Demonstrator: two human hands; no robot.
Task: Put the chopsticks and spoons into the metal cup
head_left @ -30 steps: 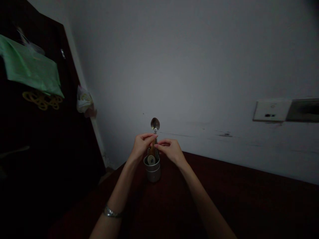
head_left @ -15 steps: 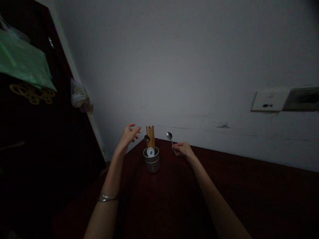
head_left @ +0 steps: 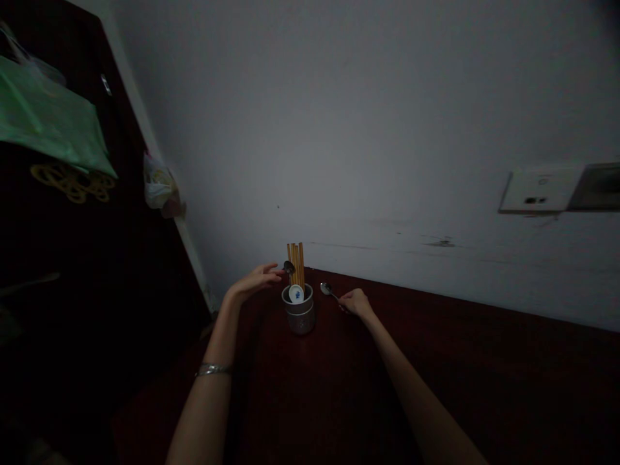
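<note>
A grey cylindrical holder (head_left: 301, 318) stands on the dark red tabletop, with several wooden chopsticks (head_left: 296, 263) upright in it. A white spoon with a blue mark (head_left: 296, 294) leans at its front rim, and a dark metal spoon (head_left: 289, 267) rises at its left side. My left hand (head_left: 258, 281) reaches in from the left, fingers stretched out, its fingertips at that metal spoon's bowl; contact is hard to make out. To the right of the holder, my right hand (head_left: 356, 302) grips a metal spoon (head_left: 326, 289) by its handle, its bowl pointing left toward the holder.
Behind the table (head_left: 436, 361) rises a pale wall (head_left: 339, 129) with a socket plate (head_left: 540, 192) at right. A dark door (head_left: 58, 245) stands at left, with a green cloth (head_left: 53, 116) and a plastic bag (head_left: 157, 184) hanging nearby.
My left hand has lowered and moved right, its fingertips coming to the metal spoon in the holder. The spoon in my right hand has tipped down to a flatter angle, closer to the table.
</note>
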